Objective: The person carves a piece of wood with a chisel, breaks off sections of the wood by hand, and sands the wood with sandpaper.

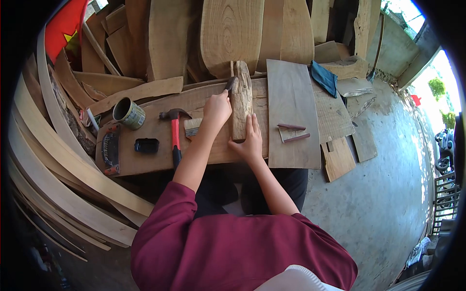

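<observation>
A long, rough, weathered piece of wood (241, 97) lies lengthwise on the wooden workboard, pointing away from me. My left hand (217, 109) is closed around a slim tool with a dark part (230, 84), held against the wood's left edge; its exact kind is unclear. At the near end, my right hand (249, 140) grips the same wood, thumb on the left and fingers stretched along the right side. Beside my left forearm lie a flat paintbrush (192, 127), partly covered by the arm, and a claw hammer (175, 131) with a red and black handle.
On the workboard (160, 162) are a tin can (129, 114), a small black tray (146, 145) and a black-handled tool (111, 149). To the right, a flat panel (293, 102) carries two brown strips (295, 137); a blue cloth (324, 78) lies beyond. Planks surround the left and back.
</observation>
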`<control>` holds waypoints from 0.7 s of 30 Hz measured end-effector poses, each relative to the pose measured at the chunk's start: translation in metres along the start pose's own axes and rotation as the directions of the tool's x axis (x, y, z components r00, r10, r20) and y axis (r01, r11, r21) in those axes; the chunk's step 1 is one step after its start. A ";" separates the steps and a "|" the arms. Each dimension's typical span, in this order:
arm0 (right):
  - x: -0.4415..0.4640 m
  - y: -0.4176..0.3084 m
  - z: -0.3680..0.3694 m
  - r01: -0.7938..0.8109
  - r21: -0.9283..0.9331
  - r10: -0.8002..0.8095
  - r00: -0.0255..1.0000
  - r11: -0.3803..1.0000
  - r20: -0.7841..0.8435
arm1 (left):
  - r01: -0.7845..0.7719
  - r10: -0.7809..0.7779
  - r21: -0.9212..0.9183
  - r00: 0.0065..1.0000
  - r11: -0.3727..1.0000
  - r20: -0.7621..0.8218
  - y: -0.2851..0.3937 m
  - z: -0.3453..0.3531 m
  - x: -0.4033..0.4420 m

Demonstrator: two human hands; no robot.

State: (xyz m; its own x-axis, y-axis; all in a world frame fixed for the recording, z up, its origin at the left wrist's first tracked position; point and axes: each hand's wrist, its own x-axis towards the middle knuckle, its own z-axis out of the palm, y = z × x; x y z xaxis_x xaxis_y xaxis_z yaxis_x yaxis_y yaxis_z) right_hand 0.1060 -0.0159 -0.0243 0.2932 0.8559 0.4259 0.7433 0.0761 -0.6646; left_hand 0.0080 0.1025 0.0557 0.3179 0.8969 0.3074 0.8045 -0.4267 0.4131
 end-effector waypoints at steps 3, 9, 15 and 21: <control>0.000 0.000 0.001 -0.012 0.017 0.011 1.000 1.000 0.003 | 0.035 -0.041 0.069 0.996 0.997 0.083 0.007 -0.008 0.001; -0.001 0.001 0.001 -0.010 -0.006 0.010 1.000 1.000 -0.011 | 0.013 -0.013 0.009 1.000 1.000 0.018 -0.002 0.002 0.014; -0.001 0.001 0.002 -0.007 -0.008 0.007 1.000 1.000 -0.012 | 0.031 -0.031 0.002 0.999 1.000 0.016 0.007 0.013 0.018; -0.001 0.001 0.001 -0.017 0.005 0.017 1.000 1.000 0.003 | 0.048 -0.048 0.000 0.999 0.999 0.005 0.012 0.008 0.005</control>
State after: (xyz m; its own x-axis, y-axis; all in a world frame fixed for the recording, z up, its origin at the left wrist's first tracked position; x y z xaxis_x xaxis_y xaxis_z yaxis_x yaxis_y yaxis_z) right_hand 0.1061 -0.0165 -0.0261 0.3038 0.8587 0.4127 0.7352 0.0642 -0.6748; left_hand 0.0231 0.1027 0.0557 0.2813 0.9171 0.2825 0.8190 -0.3829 0.4273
